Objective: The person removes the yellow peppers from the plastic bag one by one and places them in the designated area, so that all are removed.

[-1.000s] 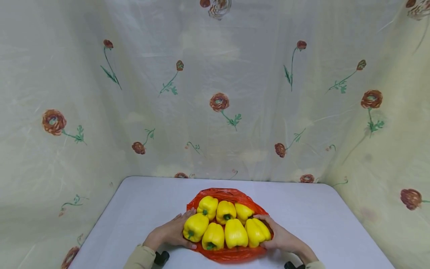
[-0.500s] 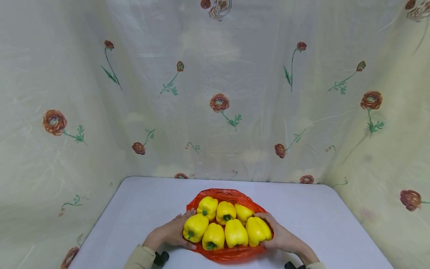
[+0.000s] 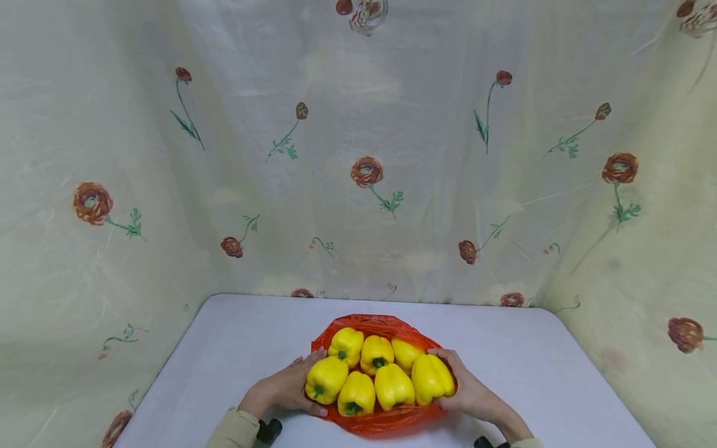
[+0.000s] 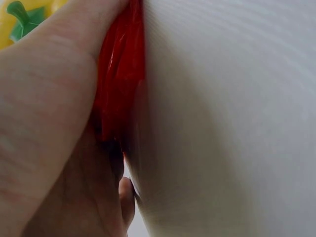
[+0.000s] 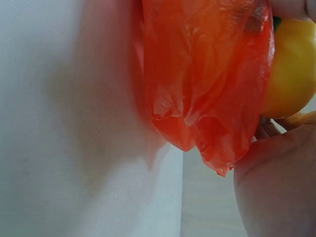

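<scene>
**Right hand [image 3: 467, 389] gripped a blocky, glossy yellow bell pepper [image 3: 432, 378] at the edge of a crinkled red plastic bag [image 3: 386, 425]**

Nearest the viewer, pale beige cloth sleeves [image 3: 232, 428] covered the person's forearms, and small black rounded devices [image 3: 270, 430] sat by the wrists.

The left hand [image 3: 294, 386] lay along the bag's left side, its fingers fairly straight and its thumb toward the near edge; it rested there with no pepper in its grasp. The right hand was spread as wide as the gripped pepper, fingers bent round the far side and thumb at the near side. In the right wrist view, red plastic hung just beside that pepper.

The bag's near fold came next, then a front row of 4 peppers, the gripped pepper at its right end. The other 3, smooth yellow front-row peppers [image 3: 394, 386], lay between the hands. Behind them was a back row of 3 yellow peppers [image 3: 377, 353], with green stems showing on the left and middle ones.

Beyond the bag's far rim, the white cloth-covered table [image 3: 504, 336] ran back to rounded corners. Farthest off hung a pale, shiny curtain [image 3: 426, 124] printed with rust-red flowers and green stalks.
</scene>
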The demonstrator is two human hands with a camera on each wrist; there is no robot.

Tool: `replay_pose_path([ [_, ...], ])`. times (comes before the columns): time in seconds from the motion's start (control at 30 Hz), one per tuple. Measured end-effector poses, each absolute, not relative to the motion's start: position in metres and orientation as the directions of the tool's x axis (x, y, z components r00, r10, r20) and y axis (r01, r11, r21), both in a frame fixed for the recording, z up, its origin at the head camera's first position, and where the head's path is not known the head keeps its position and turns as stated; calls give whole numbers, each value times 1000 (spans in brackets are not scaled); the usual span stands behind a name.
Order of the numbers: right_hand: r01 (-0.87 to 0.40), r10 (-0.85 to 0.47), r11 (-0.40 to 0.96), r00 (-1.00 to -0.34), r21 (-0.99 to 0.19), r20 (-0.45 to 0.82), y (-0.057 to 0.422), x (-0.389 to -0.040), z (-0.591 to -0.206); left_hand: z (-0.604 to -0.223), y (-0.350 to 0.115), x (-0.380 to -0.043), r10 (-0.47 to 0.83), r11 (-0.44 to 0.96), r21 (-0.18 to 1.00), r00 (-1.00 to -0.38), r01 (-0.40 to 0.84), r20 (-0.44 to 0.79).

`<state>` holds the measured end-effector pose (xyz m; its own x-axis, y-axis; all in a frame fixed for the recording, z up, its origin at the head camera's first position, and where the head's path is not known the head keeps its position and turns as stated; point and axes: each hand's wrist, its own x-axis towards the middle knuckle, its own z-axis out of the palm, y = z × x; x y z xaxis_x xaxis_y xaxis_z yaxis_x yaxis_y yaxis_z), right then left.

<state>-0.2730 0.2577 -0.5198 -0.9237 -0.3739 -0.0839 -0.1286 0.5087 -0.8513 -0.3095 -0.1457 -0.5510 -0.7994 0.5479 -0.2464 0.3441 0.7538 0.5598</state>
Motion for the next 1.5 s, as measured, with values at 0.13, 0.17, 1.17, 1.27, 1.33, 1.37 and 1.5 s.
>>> replay_pose_path([
  [0.13,-96,-321,508,-943,-856,-85,255,-273,-519,-550,-146,-309,545,756,558,-801,342,-248],
  [0.17,-87,-306,508,-948,-857,-85,255,-273,-519,-550,-145,-309,543,757,558,-802,340,-249],
  [1.17,-114,-177,411,-983,-904,44,249,-270,-507,-554,-145,-310,544,757,560,-800,337,-253],
  [1.27,-132,-175,401,-982,-906,66,249,-269,-505,-553,-145,-309,542,757,561,-801,335,-253],
  [1.33,-144,-173,395,-982,-907,81,249,-269,-504,-552,-145,-309,541,757,561,-802,334,-252],
  [1.37,-150,-171,389,-981,-909,89,250,-269,-503,-552,-145,-309,540,757,562,-803,334,-251],
  [1.5,-144,-170,400,-982,-905,81,251,-268,-498,-552,-145,-309,540,757,562,-803,333,-251],
])
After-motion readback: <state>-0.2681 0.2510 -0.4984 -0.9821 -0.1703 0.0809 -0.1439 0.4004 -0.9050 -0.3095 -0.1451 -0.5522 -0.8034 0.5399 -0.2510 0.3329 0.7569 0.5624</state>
